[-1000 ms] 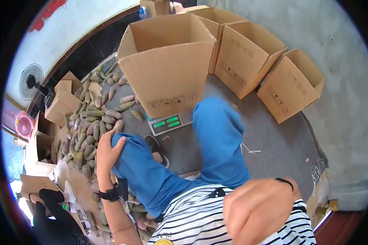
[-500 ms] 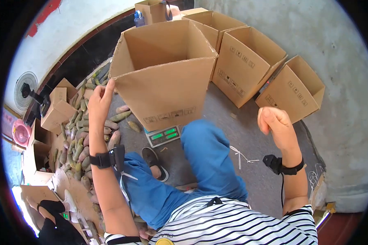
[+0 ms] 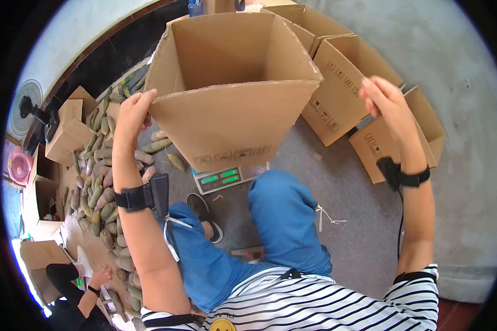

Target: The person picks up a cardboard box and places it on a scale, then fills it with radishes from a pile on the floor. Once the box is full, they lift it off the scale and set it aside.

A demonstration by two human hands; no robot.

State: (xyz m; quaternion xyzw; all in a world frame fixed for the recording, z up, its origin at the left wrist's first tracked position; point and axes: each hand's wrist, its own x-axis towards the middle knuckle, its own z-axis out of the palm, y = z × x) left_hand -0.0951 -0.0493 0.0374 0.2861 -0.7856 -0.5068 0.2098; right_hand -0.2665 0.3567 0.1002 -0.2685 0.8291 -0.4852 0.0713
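A tall cardboard box (image 3: 232,118) with its top open stands on a digital scale (image 3: 226,177) with green displays, in front of my knees. My left hand (image 3: 133,117) pinches the box's near left top corner, thumb on the rim. To the right of the box, my right hand (image 3: 383,98) is raised in the air with its fingers curled, touching neither this box nor the boxes behind it. Whether its fingers hold anything is too small to tell. The inside of the box is dark and its bottom is hidden.
Long tubers (image 3: 102,182) lie heaped at the left. More open boxes (image 3: 337,91) stand at the back right. A fan (image 3: 25,107) and a pink basin (image 3: 20,165) are at far left. Another person's hand (image 3: 102,275) shows at lower left. White string (image 3: 331,218) lies on the floor.
My left hand has gone from my knee to the box's corner. My right hand has risen from my lap toward the boxes at right. The other person's hand has come into view.
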